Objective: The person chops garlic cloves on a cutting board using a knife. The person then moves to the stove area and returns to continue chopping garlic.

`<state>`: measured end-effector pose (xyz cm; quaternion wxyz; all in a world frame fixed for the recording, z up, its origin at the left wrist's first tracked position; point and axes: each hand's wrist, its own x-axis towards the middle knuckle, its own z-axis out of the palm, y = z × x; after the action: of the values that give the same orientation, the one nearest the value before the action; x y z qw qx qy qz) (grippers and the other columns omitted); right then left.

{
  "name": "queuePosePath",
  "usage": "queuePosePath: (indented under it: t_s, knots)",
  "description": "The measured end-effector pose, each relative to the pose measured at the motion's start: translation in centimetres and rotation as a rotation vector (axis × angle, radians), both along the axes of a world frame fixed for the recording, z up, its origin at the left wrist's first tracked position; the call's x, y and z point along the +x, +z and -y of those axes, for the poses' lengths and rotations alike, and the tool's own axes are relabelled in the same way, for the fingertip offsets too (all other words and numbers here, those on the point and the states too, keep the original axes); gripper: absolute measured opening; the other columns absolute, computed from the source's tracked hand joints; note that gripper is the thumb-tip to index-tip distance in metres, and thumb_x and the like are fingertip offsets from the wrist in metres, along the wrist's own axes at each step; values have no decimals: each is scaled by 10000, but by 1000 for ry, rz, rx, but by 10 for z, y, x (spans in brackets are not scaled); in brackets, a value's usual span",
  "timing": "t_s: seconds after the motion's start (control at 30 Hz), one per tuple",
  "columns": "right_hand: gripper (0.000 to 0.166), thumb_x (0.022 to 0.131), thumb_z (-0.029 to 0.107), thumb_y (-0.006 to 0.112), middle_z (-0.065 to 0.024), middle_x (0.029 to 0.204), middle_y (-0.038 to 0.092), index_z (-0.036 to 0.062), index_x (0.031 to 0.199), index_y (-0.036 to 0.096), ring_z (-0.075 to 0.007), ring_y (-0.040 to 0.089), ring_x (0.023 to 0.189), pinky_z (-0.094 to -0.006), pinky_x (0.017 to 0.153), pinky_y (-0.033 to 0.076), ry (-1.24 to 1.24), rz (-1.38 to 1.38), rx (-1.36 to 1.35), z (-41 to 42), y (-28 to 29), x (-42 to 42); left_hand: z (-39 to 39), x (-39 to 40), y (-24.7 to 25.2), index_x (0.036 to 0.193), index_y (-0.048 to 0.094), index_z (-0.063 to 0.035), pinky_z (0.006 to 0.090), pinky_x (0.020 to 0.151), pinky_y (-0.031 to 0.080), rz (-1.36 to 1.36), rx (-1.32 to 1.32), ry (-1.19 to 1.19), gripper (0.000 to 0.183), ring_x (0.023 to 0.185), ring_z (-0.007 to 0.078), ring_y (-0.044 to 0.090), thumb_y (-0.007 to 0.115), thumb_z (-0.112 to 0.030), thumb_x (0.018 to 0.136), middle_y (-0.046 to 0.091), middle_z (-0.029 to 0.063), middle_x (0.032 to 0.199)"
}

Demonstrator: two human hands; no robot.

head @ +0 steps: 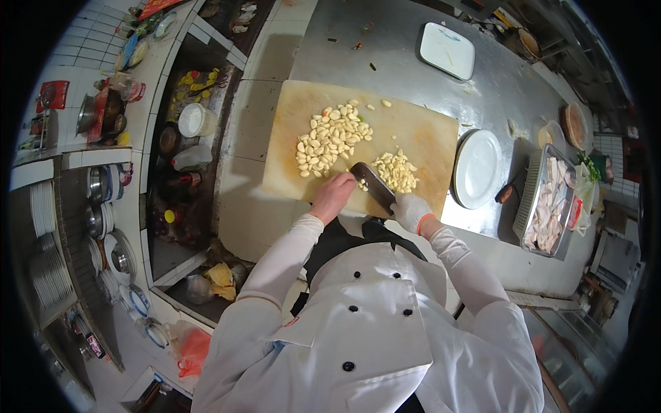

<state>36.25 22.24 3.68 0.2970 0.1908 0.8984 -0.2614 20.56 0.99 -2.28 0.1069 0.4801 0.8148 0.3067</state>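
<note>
My right hand (409, 209), in a whitish knit glove with an orange cuff, grips the handle of a cleaver (373, 187) near the front edge of the cutting board (428, 139). The dark blade slants up and to the left. My bare left hand (333, 195) has its fingers bunched on the board just left of the blade; whether a clove is under the fingertips is hidden. A few cut bits of garlic lie against the blade. Beyond my left hand spreads a pile of whole peeled garlic cloves (333, 137). Right of the blade sits a heap of chopped garlic (395, 171).
A stack of white oval plates (477, 169) stands right of the board. Farther right, a perforated metal tray (526, 201) holds pale raw meat (551, 201). A white rectangular dish (448, 50) lies on the steel table (356, 31). Left is a recess with a white tub (197, 120).
</note>
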Motion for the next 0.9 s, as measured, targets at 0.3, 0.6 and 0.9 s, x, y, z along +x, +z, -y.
queuePosePath:
  t_s: [0.3, 0.6, 0.9]
  knots:
    - [267, 971, 262, 615, -262, 939, 738, 23, 1010, 727, -448, 719, 944, -550, 844, 558, -45, -18, -57, 21, 7, 7, 17, -15, 2, 1191, 711, -22, 432, 950, 534, -122, -103, 311, 277, 1135, 307, 632, 628, -11, 926, 634, 91, 1214]
    - [276, 969, 251, 607, -279, 951, 732, -5, 989, 708, -456, 716, 906, -542, 797, 562, -22, -15, 105, -18, 30, 28, -24, 12, -7, 1185, 700, -38, 388, 976, 545, -10, -53, -186, 316, 1188, 269, 616, 606, -17, 884, 650, 73, 1238]
    - [227, 938, 171, 620, -238, 990, 758, 21, 1063, 737, -413, 736, 967, -518, 823, 577, -23, -20, 99, -10, 40, 22, -30, 3, -9, 1151, 701, -36, 384, 960, 552, -43, -43, -302, 321, 1182, 258, 617, 609, 21, 849, 644, 59, 1195]
